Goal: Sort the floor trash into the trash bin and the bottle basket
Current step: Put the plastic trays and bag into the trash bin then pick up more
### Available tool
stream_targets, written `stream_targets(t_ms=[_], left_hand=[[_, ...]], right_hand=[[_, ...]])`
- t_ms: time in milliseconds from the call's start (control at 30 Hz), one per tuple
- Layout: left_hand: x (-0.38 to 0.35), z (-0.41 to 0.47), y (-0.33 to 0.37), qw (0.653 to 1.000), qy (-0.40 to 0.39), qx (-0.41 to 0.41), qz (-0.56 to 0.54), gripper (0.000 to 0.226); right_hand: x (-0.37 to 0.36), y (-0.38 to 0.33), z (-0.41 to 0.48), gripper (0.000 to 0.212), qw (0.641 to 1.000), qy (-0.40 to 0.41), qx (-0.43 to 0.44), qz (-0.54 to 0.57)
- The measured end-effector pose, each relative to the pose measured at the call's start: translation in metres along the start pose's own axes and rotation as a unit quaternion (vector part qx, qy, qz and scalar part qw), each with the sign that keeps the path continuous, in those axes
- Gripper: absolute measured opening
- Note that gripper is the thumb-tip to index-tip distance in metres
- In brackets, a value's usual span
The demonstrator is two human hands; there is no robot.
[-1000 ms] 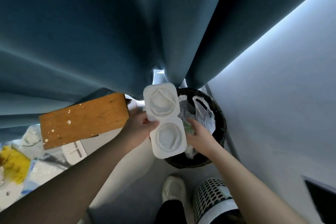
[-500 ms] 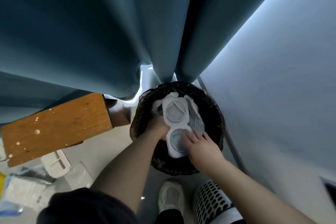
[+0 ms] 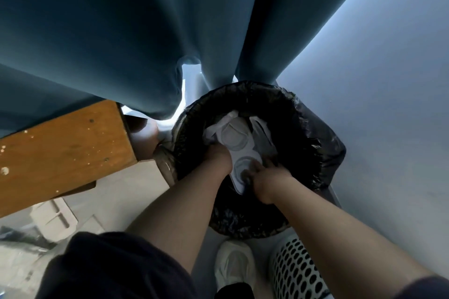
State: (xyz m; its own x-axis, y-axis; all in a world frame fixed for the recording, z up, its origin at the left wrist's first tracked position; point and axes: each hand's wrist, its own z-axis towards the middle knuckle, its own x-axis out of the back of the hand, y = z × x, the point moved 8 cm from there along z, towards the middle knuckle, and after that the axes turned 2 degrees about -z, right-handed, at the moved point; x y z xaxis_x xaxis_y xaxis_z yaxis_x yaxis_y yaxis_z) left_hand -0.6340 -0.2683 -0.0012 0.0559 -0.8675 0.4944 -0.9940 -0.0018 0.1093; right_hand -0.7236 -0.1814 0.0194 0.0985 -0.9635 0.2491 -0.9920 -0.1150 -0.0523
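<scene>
We found the white moulded two-cup plastic tray (image 3: pixel 239 150) lying inside the round trash bin lined with a black plastic bag (image 3: pixel 315 133), on top of crumpled white plastic bags (image 3: pixel 261 133). The left hand (image 3: pixel 217 156) held the tray at its left edge, fingers curled under and out of sight. The right hand (image 3: pixel 264 178) lay on the nearer cup from the right, fingers spread and pressing on it, thumb on the cup's face. The tray thus sat between the two hands, its far cup clear of both. The white perforated plastic bottle basket (image 3: pixel 294 267) stood near the bin, beside a white shoe (image 3: pixel 234 264).

A second before, we saw the tray held above the bin's rim; both hands had since lowered it into the bin.
</scene>
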Motion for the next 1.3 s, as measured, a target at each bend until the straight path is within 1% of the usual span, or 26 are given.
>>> stream_targets(t_ms=[100,133,200,267,333,433,533,733,800,933,1100,1200,1300], left_hand=[[0.008,-0.033,0.003,0.998,-0.007,-0.04,0.056,0.042],[0.013,-0.049,0.004,0.994,0.011,-0.068,0.087,0.043],[0.024,-0.085,0.002,0.973,0.073,-0.139,0.167,0.051],[0.037,-0.123,-0.004,0.952,0.134,-0.195,0.192,0.058],[0.046,-0.153,-0.017,0.939,0.165,-0.225,0.199,0.062],[0.056,-0.192,-0.048,0.928,0.193,-0.234,0.218,0.062],[0.062,-0.223,-0.09,0.923,0.223,-0.225,0.219,0.061],[0.042,-0.275,-0.204,0.922,0.234,-0.182,0.25,0.061],[0.03,-0.287,-0.245,0.921,0.234,-0.166,0.262,0.062],[0.009,-0.304,-0.317,0.92,0.262,-0.116,0.269,0.062],[-0.013,-0.342,-0.385,0.919,0.313,-0.066,0.232,0.061],[-0.027,-0.362,-0.421,0.926,0.308,-0.028,0.217,0.061],[-0.036,-0.369,-0.455,0.938,0.284,0.001,0.2,0.062]], right_hand=[[0.008,-0.004,-0.027,0.062,0.999,0.052,-0.009,-0.01],[0.01,-0.005,-0.039,0.063,0.997,0.071,-0.01,-0.015],[0.015,-0.008,-0.066,0.064,0.994,0.11,-0.014,-0.023],[0.022,-0.013,-0.094,0.065,0.988,0.152,-0.026,-0.023],[0.028,-0.022,-0.118,0.065,0.982,0.185,-0.041,-0.02],[0.036,-0.047,-0.148,0.065,0.97,0.238,-0.05,-0.014],[0.041,-0.082,-0.171,0.064,0.954,0.296,-0.05,-0.009],[0.023,-0.176,-0.192,0.064,0.923,0.382,-0.044,0.011],[0.015,-0.212,-0.19,0.064,0.917,0.397,-0.03,0.008],[0.002,-0.271,-0.185,0.064,0.915,0.401,-0.012,-0.033],[-0.012,-0.327,-0.204,0.065,0.904,0.419,-0.001,-0.088],[-0.025,-0.357,-0.219,0.064,0.908,0.408,0.014,-0.095],[-0.029,-0.387,-0.222,0.064,0.921,0.375,0.04,-0.102]])
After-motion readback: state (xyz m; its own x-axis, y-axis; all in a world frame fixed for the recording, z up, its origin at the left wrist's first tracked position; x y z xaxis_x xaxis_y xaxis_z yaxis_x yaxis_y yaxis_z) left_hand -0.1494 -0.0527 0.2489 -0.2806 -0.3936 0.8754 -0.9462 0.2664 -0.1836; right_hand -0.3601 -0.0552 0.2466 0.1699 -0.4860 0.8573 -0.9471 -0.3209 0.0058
